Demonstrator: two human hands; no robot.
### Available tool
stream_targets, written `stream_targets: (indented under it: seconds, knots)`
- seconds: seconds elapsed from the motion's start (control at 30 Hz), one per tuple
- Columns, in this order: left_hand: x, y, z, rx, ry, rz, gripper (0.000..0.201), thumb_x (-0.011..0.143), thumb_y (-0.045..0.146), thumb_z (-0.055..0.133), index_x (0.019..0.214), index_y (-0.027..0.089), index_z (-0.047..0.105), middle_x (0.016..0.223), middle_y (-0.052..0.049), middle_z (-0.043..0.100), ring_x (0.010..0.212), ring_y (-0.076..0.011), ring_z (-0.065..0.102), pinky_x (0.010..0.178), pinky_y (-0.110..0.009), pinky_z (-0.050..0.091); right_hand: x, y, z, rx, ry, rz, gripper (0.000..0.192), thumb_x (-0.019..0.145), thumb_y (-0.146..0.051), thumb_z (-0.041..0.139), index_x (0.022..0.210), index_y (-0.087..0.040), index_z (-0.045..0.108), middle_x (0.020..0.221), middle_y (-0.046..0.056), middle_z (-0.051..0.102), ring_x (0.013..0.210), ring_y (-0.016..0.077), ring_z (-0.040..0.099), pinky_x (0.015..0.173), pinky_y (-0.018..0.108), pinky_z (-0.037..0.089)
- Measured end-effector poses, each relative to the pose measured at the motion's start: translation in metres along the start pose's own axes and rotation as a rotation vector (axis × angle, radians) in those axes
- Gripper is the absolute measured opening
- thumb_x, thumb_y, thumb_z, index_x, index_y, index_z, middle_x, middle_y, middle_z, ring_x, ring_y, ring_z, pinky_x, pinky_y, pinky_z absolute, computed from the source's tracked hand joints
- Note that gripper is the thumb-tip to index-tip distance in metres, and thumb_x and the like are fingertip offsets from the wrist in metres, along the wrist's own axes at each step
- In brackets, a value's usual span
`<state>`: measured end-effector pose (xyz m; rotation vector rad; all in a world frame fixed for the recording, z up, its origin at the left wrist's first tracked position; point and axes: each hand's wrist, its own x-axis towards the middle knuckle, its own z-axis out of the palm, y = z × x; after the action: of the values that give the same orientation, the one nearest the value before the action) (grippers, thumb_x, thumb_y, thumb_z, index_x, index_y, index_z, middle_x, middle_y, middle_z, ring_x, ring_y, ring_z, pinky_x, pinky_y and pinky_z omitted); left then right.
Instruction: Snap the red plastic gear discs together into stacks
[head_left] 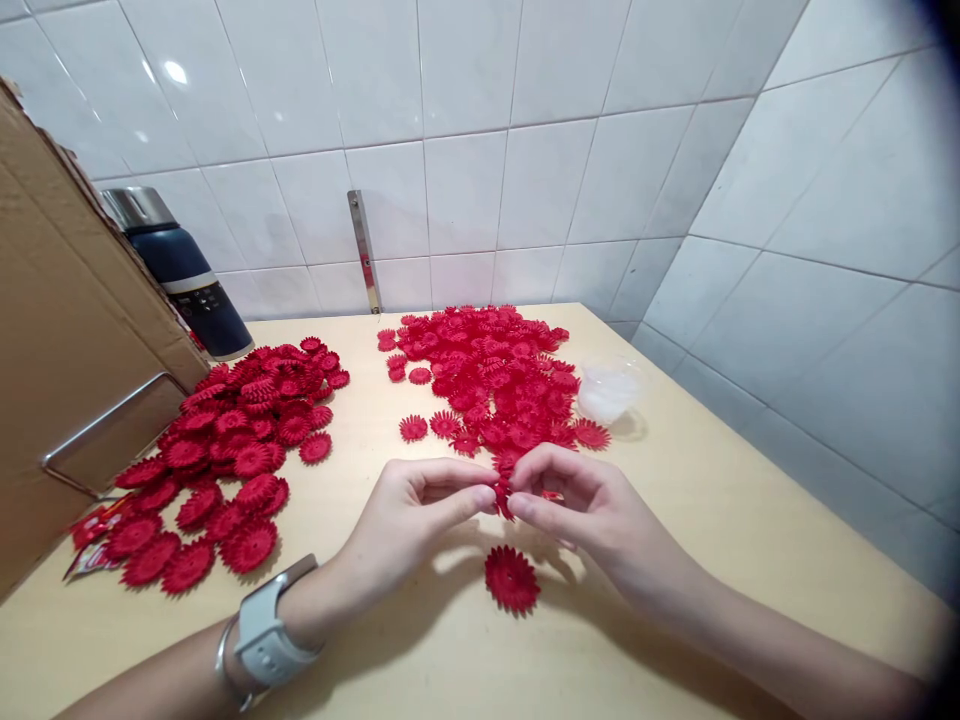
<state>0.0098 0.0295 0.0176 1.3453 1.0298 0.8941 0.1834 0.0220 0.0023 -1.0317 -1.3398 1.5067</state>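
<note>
Nearest: a pale grey watch [268,628] with a smooth rubbery strap and a thin metal bangle on the left wrist. Just beyond it, one red flower [511,578], a flat toothed disc of stiff ribbed petals, lies alone on the matte tan table [720,520], directly below the hands. Left hand [409,520] and right hand [574,505] meet fingertip to fingertip above that flower; thumb and forefinger of each pinch a small red piece [502,497] between them, other fingers curled loosely. Left of the hands: heaped pile [225,455] of thicker, layered red flowers. Beyond the hands: wider pile of thin single discs [487,375]. Right of that pile, touching its edge: translucent plastic cup [607,388]. Far left: corrugated cardboard box [67,330], then a dark blue flask [184,275] with a steel cap. Behind: glossy white tiled wall [525,150].
</note>
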Motion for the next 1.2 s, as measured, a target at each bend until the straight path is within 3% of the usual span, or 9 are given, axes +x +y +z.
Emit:
stream_targets:
  seconds: [0.27, 0.5, 0.67, 0.87, 1.0, 1.2]
  knots:
    - [-0.001, 0.0, 0.0, -0.022, -0.009, 0.033, 0.011, 0.072, 0.018, 0.066, 0.081, 0.021, 0.072, 0.082, 0.001, 0.073, 0.078, -0.0116, 0.065, 0.071, -0.017, 0.05, -0.001, -0.005, 0.002, -0.03, 0.026, -0.023, 0.016, 0.073, -0.03, 0.065, 0.07, -0.017, 0.056, 0.066, -0.003, 0.055, 0.059, 0.0084, 0.048, 0.053, 0.02, 0.038]
    - [-0.002, -0.002, 0.001, 0.034, 0.002, 0.036, 0.015, 0.069, 0.021, 0.069, 0.084, 0.017, 0.07, 0.087, -0.003, 0.072, 0.082, -0.0146, 0.065, 0.076, -0.021, 0.051, -0.001, -0.004, 0.005, -0.118, 0.038, -0.098, 0.011, 0.075, -0.023, 0.06, 0.068, -0.017, 0.055, 0.064, -0.002, 0.053, 0.06, 0.0098, 0.047, 0.055, 0.021, 0.038]
    - [-0.004, -0.002, 0.004, 0.083, -0.009, 0.046, 0.014, 0.068, 0.02, 0.07, 0.082, 0.016, 0.069, 0.085, -0.002, 0.071, 0.081, -0.0144, 0.065, 0.075, -0.02, 0.05, -0.003, -0.002, 0.006, -0.109, -0.008, -0.072, 0.01, 0.076, -0.02, 0.057, 0.067, -0.017, 0.053, 0.059, -0.004, 0.048, 0.053, 0.0077, 0.042, 0.048, 0.02, 0.034]
    - [-0.005, -0.001, 0.003, 0.446, 0.06, 0.191, 0.013, 0.074, 0.012, 0.057, 0.072, 0.017, 0.069, 0.073, 0.0, 0.071, 0.07, -0.0128, 0.064, 0.067, -0.019, 0.048, -0.003, 0.0, 0.009, -0.132, -0.064, -0.02, 0.009, 0.073, -0.015, 0.053, 0.065, -0.018, 0.05, 0.052, -0.006, 0.045, 0.046, 0.007, 0.039, 0.044, 0.02, 0.029]
    - [0.001, -0.002, -0.002, 0.635, 0.172, 0.306, 0.015, 0.073, 0.01, 0.055, 0.068, 0.016, 0.067, 0.067, 0.002, 0.07, 0.063, -0.0118, 0.062, 0.062, -0.018, 0.045, -0.003, -0.001, 0.007, -0.206, -0.086, -0.035, 0.011, 0.068, -0.01, 0.052, 0.062, -0.018, 0.048, 0.051, -0.007, 0.043, 0.047, 0.0075, 0.039, 0.045, 0.02, 0.029]
    - [0.012, -0.003, -0.017, 0.79, 0.311, 0.323, 0.016, 0.074, 0.014, 0.052, 0.067, 0.017, 0.067, 0.069, 0.001, 0.07, 0.066, -0.0147, 0.063, 0.06, -0.02, 0.045, 0.0, -0.004, 0.004, -0.291, -0.078, -0.061, 0.01, 0.07, -0.014, 0.054, 0.063, -0.018, 0.047, 0.053, -0.006, 0.041, 0.049, 0.0078, 0.035, 0.046, 0.021, 0.028]
